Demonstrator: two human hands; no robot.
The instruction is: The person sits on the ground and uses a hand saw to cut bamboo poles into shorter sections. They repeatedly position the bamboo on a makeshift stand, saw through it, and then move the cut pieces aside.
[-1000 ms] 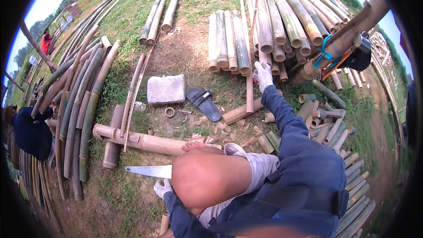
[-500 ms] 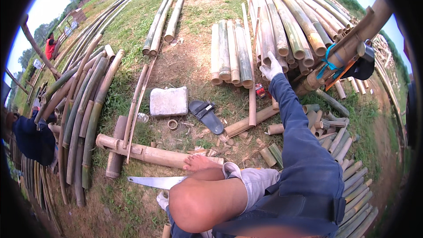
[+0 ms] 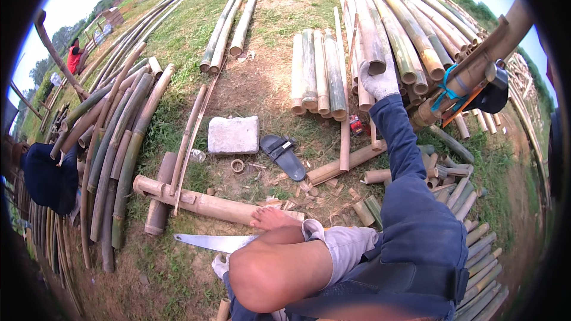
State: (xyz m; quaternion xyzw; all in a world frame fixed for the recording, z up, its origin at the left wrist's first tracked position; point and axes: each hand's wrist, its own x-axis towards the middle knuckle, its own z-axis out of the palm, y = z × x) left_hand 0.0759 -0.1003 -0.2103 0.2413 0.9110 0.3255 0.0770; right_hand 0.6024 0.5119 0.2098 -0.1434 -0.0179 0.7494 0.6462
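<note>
My right hand [image 3: 380,84], in a white glove, is wrapped round the near end of a thick bamboo pole [image 3: 370,35] on the stack at the right. Its thumb lies along the pole's left side; the other fingers are partly hidden. Low in the middle, my left hand [image 3: 220,266], also gloved, shows only in part beside my bent knee, with its fingers mostly hidden. Close above it lies a saw blade [image 3: 208,241], whose handle end is out of sight behind the knee. My bare foot rests on a crosswise bamboo pole [image 3: 202,204].
A pale stone block [image 3: 233,135], a dark sandal [image 3: 284,157] and a small red object [image 3: 355,125] lie ahead. Bamboo poles [image 3: 134,119] are piled at the left, where a person in dark clothes [image 3: 50,175] bends. Short bamboo offcuts [image 3: 452,184] lie right.
My right hand has gone from touching the pole ends with stretched fingers to closing round one pole's end. The view has shifted slightly. My left hand stays by the knee.
</note>
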